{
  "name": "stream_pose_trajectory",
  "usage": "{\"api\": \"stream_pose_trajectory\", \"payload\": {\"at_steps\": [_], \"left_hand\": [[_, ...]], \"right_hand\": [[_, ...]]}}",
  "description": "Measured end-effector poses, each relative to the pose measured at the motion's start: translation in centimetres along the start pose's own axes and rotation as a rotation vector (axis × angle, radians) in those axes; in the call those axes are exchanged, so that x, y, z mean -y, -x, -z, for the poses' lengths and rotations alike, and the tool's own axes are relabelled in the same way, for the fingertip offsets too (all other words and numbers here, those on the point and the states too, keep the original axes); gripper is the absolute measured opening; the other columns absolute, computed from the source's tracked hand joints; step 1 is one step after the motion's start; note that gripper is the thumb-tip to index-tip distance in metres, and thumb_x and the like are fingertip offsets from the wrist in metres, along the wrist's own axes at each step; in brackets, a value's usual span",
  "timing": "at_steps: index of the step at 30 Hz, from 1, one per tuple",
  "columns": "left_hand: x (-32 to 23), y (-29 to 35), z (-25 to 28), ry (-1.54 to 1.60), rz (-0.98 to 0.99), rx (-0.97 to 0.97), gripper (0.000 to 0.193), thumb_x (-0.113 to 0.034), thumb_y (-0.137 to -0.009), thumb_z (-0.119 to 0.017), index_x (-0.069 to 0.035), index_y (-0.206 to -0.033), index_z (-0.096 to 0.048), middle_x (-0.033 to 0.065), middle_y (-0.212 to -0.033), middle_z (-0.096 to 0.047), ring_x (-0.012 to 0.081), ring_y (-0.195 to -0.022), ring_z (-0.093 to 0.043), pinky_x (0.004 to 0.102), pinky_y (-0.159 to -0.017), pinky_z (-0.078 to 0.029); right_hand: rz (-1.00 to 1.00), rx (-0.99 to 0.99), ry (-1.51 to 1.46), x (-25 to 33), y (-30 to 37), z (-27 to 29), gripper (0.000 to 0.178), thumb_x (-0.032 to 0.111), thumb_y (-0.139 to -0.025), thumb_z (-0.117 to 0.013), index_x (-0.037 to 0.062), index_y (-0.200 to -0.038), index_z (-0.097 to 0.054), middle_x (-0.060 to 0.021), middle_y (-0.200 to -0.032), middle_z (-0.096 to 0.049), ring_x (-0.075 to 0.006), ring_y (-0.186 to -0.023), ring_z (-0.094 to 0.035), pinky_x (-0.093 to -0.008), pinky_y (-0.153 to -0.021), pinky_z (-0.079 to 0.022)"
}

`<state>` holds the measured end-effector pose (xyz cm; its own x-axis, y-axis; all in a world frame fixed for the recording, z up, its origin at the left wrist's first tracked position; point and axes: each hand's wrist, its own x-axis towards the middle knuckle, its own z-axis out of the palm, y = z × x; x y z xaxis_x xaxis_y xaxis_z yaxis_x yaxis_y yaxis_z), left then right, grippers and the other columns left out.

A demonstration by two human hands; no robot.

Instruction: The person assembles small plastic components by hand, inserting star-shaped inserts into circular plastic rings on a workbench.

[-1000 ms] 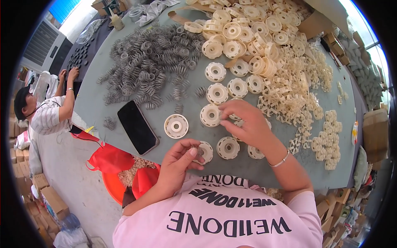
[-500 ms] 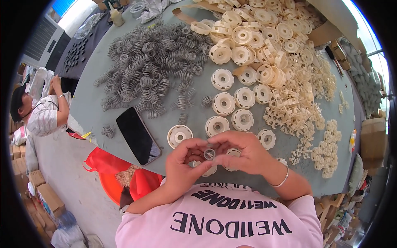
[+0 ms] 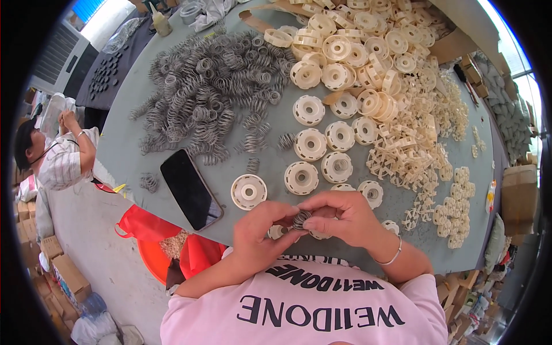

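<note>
Between the fingertips of both my hands, close to the table's near edge, is a grey metal coil spring (image 3: pixel 301 219). My left hand (image 3: pixel 257 234) grips it from the left with thumb and fingers pinched. From the other side my right hand (image 3: pixel 348 218) pinches it too. Cream plastic wheels lie partly hidden beneath my hands. Just beyond them are a wheel with a raised hub (image 3: pixel 249 191) and a slotted wheel (image 3: pixel 301 177). A coil sits in the middle of the wheel (image 3: pixel 370 194) beside my right hand.
A large heap of grey springs (image 3: pixel 213 92) covers the far left. Cream wheels (image 3: pixel 368 46) and small cream plastic parts (image 3: pixel 408 155) are piled at the right. A black-screened phone (image 3: pixel 191 190) lies left of my hands. Another person (image 3: pixel 60 149) works at the left, beyond an orange tub (image 3: pixel 152 259).
The spring has turned between my fingers, its coils now showing from the side. My fingertips have closed in on it from both sides. The other person's hands have shifted slightly.
</note>
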<state>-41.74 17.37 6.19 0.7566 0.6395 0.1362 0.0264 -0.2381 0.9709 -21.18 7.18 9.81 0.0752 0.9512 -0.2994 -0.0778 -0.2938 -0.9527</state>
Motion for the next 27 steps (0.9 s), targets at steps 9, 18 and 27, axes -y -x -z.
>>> {"api": "stream_pose_trajectory", "payload": {"at_steps": [9, 18, 27], "left_hand": [[0.8, 0.9, -0.6, 0.818, 0.314, 0.045, 0.040, 0.002, -0.094, -0.077, 0.001, -0.131, -0.063, 0.0091, -0.116, -0.071, 0.0191, -0.100, -0.075, 0.0321, -0.081, -0.065], [1.3, 0.5, 0.7, 1.223, 0.504, 0.113, 0.025, -0.021, -0.111, -0.055, -0.002, -0.125, -0.062, 0.0096, -0.112, -0.069, 0.0220, -0.095, -0.075, 0.0346, -0.074, -0.066], [1.7, 0.3, 1.0, 1.035, 0.526, 0.023, 0.025, -0.021, -0.111, -0.055, 0.001, -0.119, -0.063, 0.0115, -0.104, -0.069, 0.0179, -0.086, -0.073, 0.0323, -0.070, -0.066]], "right_hand": [[0.334, -0.056, 0.100, 0.2, 1.7, 0.3, 0.037, -0.004, -0.087, -0.081, 0.0018, -0.123, -0.075, -0.0103, -0.112, -0.074, -0.0175, -0.102, -0.072, -0.0288, -0.086, -0.059], [0.596, 0.024, 0.480, 1.2, 1.2, 2.7, 0.039, 0.004, -0.082, -0.084, 0.0075, -0.120, -0.078, -0.0097, -0.109, -0.075, -0.0244, -0.094, -0.074, -0.0360, -0.079, -0.058], [0.422, -0.282, 1.018, -0.9, -8.3, 6.9, 0.031, 0.014, -0.087, -0.080, 0.0077, -0.117, -0.075, -0.0095, -0.107, -0.071, -0.0302, -0.101, -0.067, -0.0400, -0.091, -0.054]]}}
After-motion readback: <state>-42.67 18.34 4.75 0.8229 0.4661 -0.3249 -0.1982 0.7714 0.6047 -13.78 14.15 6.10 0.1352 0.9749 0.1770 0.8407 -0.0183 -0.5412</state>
